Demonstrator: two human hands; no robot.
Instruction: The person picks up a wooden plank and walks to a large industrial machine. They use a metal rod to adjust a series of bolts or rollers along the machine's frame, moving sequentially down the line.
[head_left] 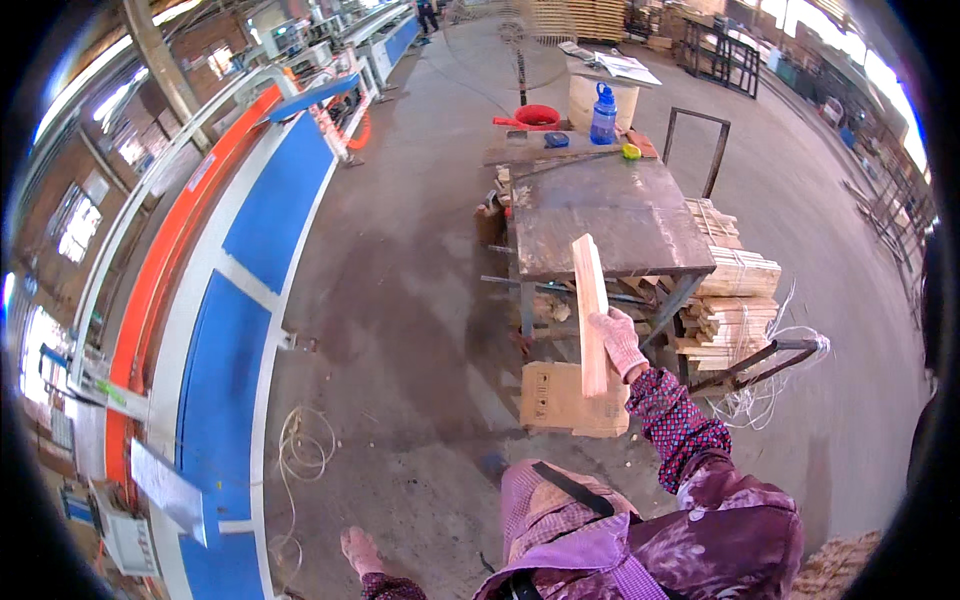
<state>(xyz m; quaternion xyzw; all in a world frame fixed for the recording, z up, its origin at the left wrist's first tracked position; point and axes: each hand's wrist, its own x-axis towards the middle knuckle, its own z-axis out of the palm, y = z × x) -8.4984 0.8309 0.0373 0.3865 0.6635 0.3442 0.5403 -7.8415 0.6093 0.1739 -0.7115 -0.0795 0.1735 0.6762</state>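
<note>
My right hand (619,342), in a pale pink knit glove, is closed round a light wooden board (590,310). The board is held nearly upright, and its upper end overlaps the near edge of the worktable (610,215). Below the board, a flattened cardboard piece (560,395) lies on the floor. My left hand (361,551), gloved too, hangs low by my side over the floor, apart from any object. Its fingers are too small and blurred to make out.
A blue bottle (603,115), a red basin (537,116) and a yellow tape measure (631,151) are at the table's far end. Bundled wood strips (735,275) sit on a metal-framed cart at right. A long blue-and-orange machine (225,350) lines the left; loose cord (305,440) lies beside it.
</note>
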